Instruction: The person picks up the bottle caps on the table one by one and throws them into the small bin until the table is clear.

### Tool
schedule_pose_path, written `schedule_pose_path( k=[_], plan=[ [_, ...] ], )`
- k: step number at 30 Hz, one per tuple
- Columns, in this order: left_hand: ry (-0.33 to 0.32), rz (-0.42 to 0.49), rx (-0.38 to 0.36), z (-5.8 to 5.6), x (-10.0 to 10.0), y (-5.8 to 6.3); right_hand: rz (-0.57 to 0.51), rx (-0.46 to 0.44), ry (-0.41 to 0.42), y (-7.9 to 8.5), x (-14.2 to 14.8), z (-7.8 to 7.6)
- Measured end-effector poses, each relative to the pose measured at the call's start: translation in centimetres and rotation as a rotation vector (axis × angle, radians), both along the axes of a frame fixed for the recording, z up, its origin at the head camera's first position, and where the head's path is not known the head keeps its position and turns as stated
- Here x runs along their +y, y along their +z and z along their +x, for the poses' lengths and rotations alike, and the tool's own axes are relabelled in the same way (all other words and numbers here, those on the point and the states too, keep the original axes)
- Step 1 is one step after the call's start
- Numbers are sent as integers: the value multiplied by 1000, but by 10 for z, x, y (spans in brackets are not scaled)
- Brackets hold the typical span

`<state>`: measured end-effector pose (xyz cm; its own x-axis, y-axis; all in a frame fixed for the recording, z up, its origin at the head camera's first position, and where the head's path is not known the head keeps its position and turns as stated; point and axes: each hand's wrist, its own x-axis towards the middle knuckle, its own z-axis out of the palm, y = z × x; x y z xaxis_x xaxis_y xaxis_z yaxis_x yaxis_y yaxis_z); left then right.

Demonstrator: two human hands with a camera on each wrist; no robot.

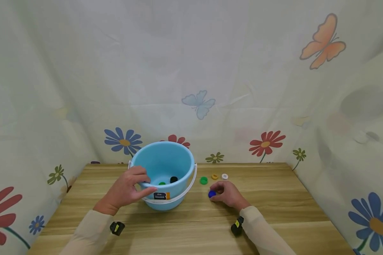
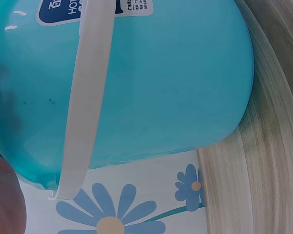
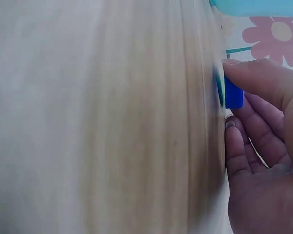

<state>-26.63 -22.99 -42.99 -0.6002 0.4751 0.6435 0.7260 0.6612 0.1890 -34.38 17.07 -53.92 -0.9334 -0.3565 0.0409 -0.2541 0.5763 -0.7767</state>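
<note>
A light blue bucket (image 1: 166, 209) with a white handle stands on the wooden table. My left hand (image 1: 126, 187) grips its near-left rim, fingers over the inside and thumb along the outside. Inside the bucket lie a black cap (image 1: 173, 179) and a green cap (image 1: 162, 183), partly hidden by the rim. To the right of the bucket, my right hand (image 1: 228, 195) pinches a blue bottle cap (image 3: 234, 92) at the table surface, between thumb and fingers. Beyond that hand sit a green cap (image 1: 204, 180), a yellow cap (image 1: 215, 176) and a white cap (image 1: 225, 176).
The bucket's white handle (image 2: 88, 92) hangs down across its front, over the label. A curtain (image 1: 159, 71) printed with flowers and butterflies surrounds the wooden table (image 1: 185, 233) at the back and sides. Each wrist carries a small black device (image 1: 237, 226).
</note>
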Motion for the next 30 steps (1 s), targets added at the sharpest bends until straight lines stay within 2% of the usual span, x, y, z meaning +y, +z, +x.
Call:
schedule_pose_path(
  k=[7,12,21,30],
  plan=[
    [-12,2,16,-2,0,-1,-89,-28,-27,1,3,-1],
    [-12,1,22,-1,0,0,-109,-51,-51,7,4,1],
    [-8,-3,8,0,1,2,-167,10,-83,20,1,1],
    [-17,5,18,-1,1,2,-237,2,-61,37,1,7]
  ],
)
